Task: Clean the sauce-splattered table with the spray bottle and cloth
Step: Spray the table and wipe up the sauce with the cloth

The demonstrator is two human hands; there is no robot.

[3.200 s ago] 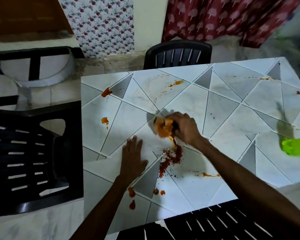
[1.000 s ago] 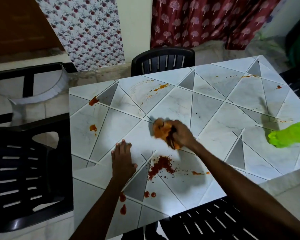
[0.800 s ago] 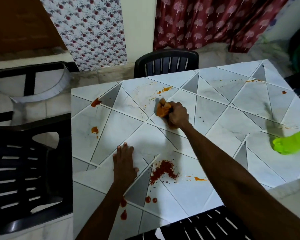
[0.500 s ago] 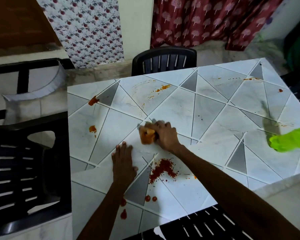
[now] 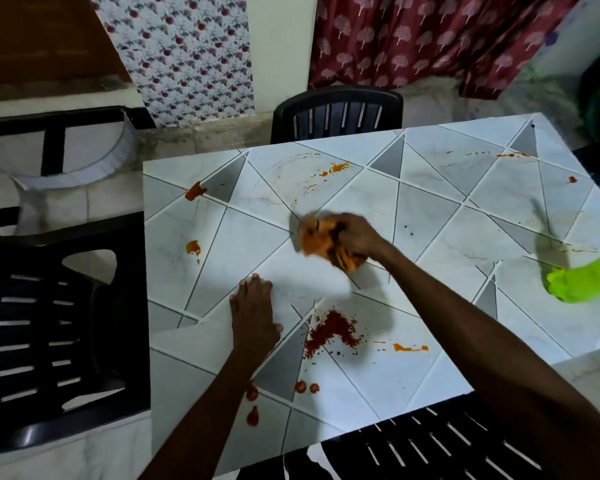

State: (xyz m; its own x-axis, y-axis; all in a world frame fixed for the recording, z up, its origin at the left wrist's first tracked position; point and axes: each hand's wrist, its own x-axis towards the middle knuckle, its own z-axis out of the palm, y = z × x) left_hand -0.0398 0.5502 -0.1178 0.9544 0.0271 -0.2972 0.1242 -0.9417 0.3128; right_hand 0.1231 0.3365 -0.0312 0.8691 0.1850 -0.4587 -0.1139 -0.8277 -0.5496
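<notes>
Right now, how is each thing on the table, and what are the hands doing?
Cloth, bunched up, on the table.
Right hand, gripping the cloth.
Left hand, flat on the table, fingers straight.
Table, sauce-spattered in many spots.
Red sauce patch, unwiped, beside the left hand.
Green object, lying at the right edge, untouched.

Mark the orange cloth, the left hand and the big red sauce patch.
orange cloth [image 5: 314,237]: head view, its bunched left part.
left hand [image 5: 255,317]: head view, back of the hand.
big red sauce patch [image 5: 333,332]: head view, its dense middle.
</notes>
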